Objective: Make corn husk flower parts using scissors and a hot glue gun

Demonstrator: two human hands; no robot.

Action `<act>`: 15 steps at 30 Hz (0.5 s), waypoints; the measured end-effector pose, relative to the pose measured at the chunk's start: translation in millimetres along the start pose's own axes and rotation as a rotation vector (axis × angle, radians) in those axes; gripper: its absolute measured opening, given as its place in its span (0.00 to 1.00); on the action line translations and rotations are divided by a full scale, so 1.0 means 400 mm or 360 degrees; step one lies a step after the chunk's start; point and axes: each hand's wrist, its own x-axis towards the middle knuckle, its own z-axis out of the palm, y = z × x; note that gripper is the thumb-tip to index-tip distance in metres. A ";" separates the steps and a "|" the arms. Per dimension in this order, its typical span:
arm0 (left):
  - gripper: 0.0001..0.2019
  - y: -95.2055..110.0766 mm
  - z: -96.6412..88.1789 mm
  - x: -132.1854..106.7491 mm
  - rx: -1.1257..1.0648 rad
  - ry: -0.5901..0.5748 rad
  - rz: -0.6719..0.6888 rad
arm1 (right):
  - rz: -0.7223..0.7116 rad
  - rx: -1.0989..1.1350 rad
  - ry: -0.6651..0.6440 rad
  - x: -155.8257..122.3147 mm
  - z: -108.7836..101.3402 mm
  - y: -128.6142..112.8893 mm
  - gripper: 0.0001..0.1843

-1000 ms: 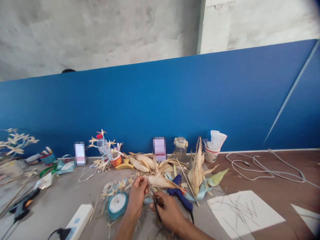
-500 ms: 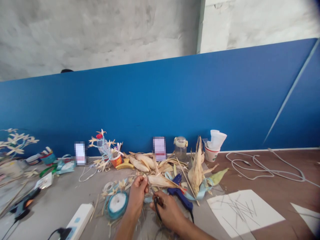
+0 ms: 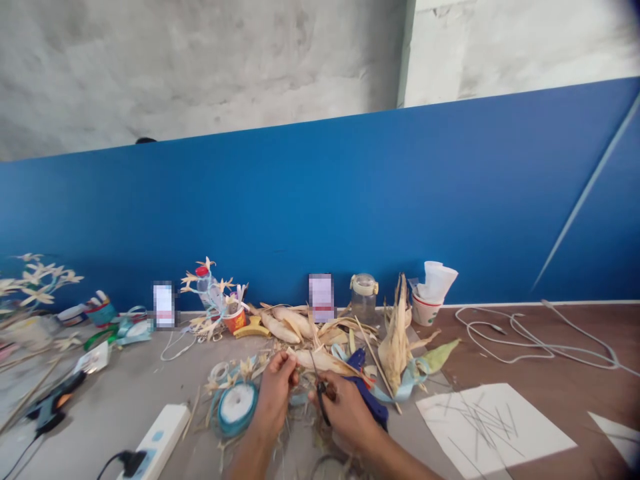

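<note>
My left hand (image 3: 276, 387) is closed in a pinch, with a small pale piece of corn husk (image 3: 291, 353) just showing at its fingertips. My right hand (image 3: 345, 403) grips the black handles of a pair of scissors (image 3: 323, 402), and the thin blades point up and away from me, a little apart from the left fingers. Just beyond the hands lies a long dry corn husk (image 3: 327, 362). A roll of blue ribbon (image 3: 237, 405) lies left of my left hand. Partly behind my right hand is a blue glue gun (image 3: 370, 400).
More husks (image 3: 283, 325) are heaped behind. A standing husk bundle (image 3: 395, 350), a lidded jar (image 3: 364, 297) and a paper cup (image 3: 427, 311) stand farther right. White paper (image 3: 493, 427) bears thin dark sticks. At left are a power strip (image 3: 159, 440) and another glue gun (image 3: 53, 407).
My right hand has moved right with the scissors, widening the space between blades and left fingers. The left hand keeps its pinch almost in place. The whole view has shifted slightly.
</note>
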 end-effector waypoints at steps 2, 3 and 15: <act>0.14 0.003 0.003 -0.002 -0.0092 0.0003 -0.0032 | -0.0002 -0.0101 -0.0001 0.009 -0.016 0.000 0.12; 0.14 0.003 0.004 -0.002 -0.0137 0.0006 -0.0048 | 0.0003 -0.0151 -0.0012 0.013 -0.024 0.000 0.12; 0.15 -0.016 0.008 -0.012 -0.0236 -0.0197 -0.0147 | 0.0321 -0.0547 -0.0160 0.032 -0.090 -0.004 0.29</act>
